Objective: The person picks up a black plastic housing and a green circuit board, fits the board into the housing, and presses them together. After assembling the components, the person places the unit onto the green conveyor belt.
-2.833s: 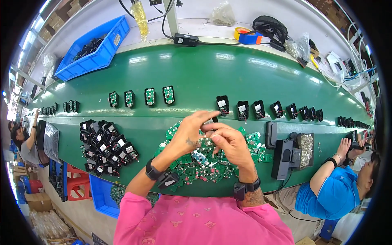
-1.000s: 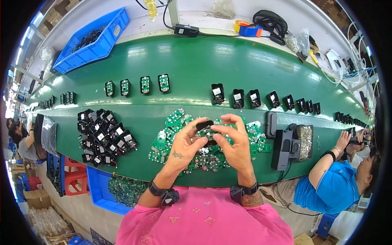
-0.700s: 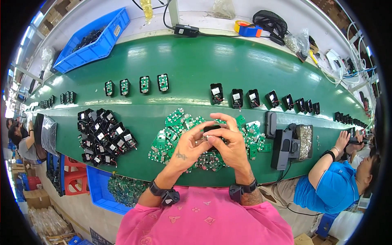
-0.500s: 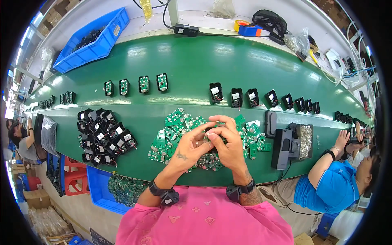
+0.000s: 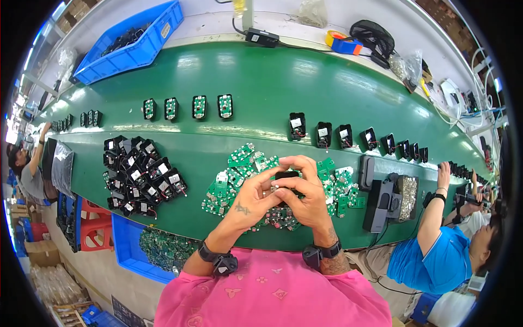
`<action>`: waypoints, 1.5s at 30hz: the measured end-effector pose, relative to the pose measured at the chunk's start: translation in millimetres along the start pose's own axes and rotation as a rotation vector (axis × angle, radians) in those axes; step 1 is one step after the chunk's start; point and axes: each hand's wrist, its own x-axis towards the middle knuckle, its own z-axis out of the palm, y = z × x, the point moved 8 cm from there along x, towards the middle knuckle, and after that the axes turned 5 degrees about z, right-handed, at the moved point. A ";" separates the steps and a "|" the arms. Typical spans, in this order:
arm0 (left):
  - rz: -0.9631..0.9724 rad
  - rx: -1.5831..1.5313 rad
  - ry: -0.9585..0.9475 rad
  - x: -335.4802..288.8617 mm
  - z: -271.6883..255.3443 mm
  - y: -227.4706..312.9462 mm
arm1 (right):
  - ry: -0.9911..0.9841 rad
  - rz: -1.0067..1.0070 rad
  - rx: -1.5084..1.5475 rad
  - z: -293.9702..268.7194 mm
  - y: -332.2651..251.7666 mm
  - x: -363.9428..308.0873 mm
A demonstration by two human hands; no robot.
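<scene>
Over the pile of green circuit boards [image 5: 220, 191], my left hand [image 5: 256, 196] and my right hand [image 5: 309, 200] are closed together around a black plastic housing [image 5: 286, 175]. Its dark edge shows between the curled fingers; the rest is covered. Both thumbs meet at its near side, where a small light-coloured bit shows. Left of the boards lies a heap of black housings [image 5: 136, 177] with white parts inside. Farther back, a row of black housings fitted with green boards [image 5: 199, 107] stands on the left, and a row of open black housings [image 5: 297, 126] on the right.
Right of the boards are a dark grey device [image 5: 376, 204] and a tray of small metal parts [image 5: 407, 197]. A blue crate [image 5: 131, 46] stands far left; a blue bin of boards [image 5: 126, 245] sits below the green table edge [image 5: 212, 242]. A co-worker in blue [image 5: 427, 261] reaches in at right.
The view has shifted slightly. My hands stay together, and more of the black housing shows between them. The co-worker at right has stretched an arm farther over the table.
</scene>
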 end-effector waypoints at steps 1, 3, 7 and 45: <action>0.004 -0.008 0.008 -1.2 -3.5 0.5 | -0.024 -0.007 0.005 3.7 -0.4 1.9; -0.022 -0.017 0.031 -2.6 -9.0 1.4 | -0.059 -0.016 0.007 10.6 -1.8 6.7; 0.035 -0.016 0.058 -1.9 -23.3 10.1 | 0.013 0.034 -0.018 22.3 -3.9 14.2; 0.366 0.985 0.186 -34.8 -44.3 86.0 | -0.372 0.148 -0.250 52.7 -29.3 32.1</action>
